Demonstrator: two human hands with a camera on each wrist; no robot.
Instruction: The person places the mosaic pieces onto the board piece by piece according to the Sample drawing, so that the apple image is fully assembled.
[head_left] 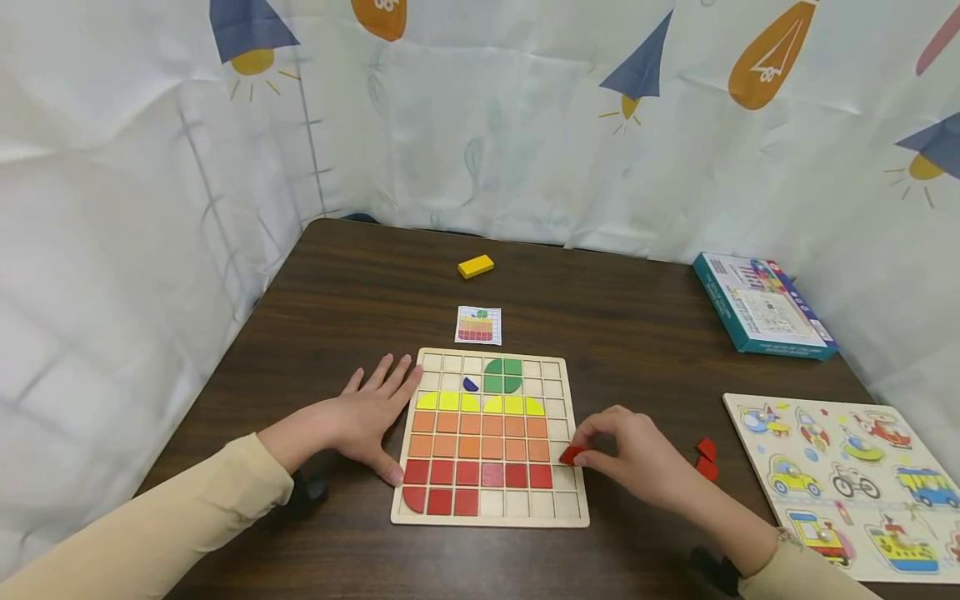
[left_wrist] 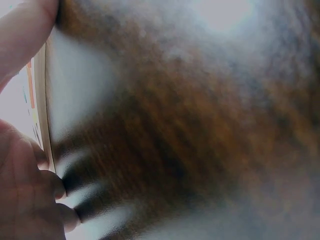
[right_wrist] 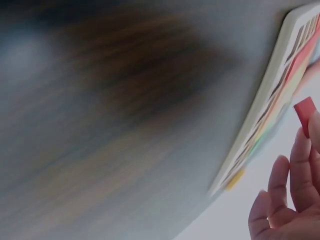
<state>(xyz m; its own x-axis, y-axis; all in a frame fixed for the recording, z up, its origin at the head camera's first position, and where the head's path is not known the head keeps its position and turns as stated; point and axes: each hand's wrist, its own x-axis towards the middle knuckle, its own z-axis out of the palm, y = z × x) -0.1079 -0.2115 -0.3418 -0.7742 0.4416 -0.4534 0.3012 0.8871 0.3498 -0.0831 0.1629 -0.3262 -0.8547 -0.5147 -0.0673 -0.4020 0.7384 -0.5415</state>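
A yellow block (head_left: 476,266) is lying well beyond the hands, a pattern card (head_left: 478,325) sitting nearer; a teal box (head_left: 761,307) and vehicle puzzle (head_left: 847,481) are lying off to the right hand's side

No text, label, brand or number is legible in any view. The teal cardboard box (head_left: 763,307) at the table's far right carries printed matter on its lid, too small to read. The small white pattern card (head_left: 478,325) above the wooden grid board (head_left: 564,433) shows only coloured squares.
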